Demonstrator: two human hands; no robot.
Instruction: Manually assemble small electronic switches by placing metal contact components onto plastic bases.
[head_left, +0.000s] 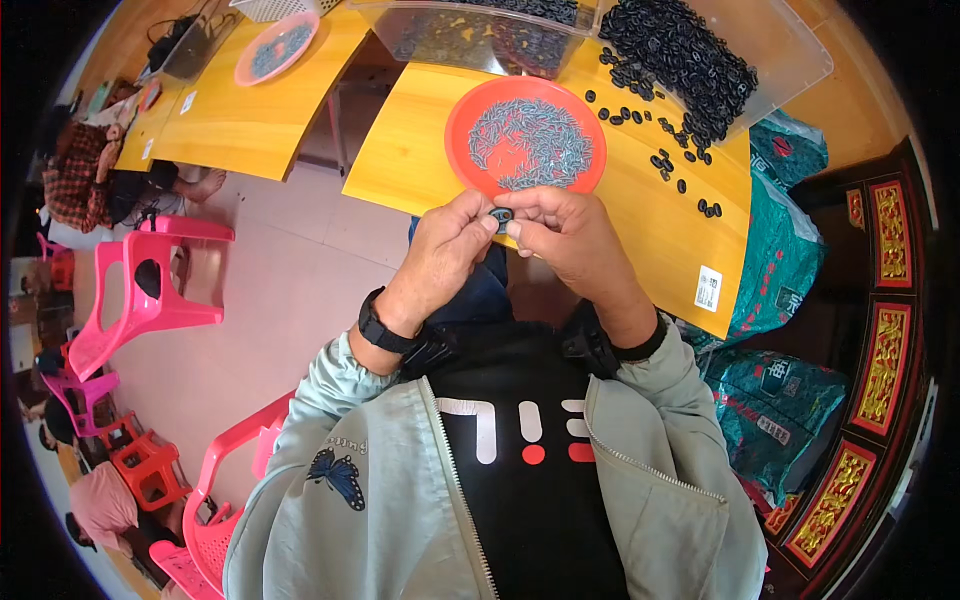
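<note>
Between my two hands, over the table's near edge, is a small black oval piece (502,214) with a lighter middle. My left hand (445,250) pinches it from one side with thumb and fingers. My right hand (580,235) is closed on its other side, thumb and fingertips together. Just beyond the fingers lies a red round plate (457,150) holding many small grey metal pins (540,135). Whether a pin is in the fingers is too small to tell. Similar black oval pieces (680,60) are heaped to the right of the plate, some scattered loose on the yellow table (400,150).
Clear plastic bins (490,40) stand at the back. Green woven bags (780,250) sit by the table's right side. At left are another yellow table (235,120) with a pink plate (243,62), a pink chair (150,290), red stools (145,465) and other people.
</note>
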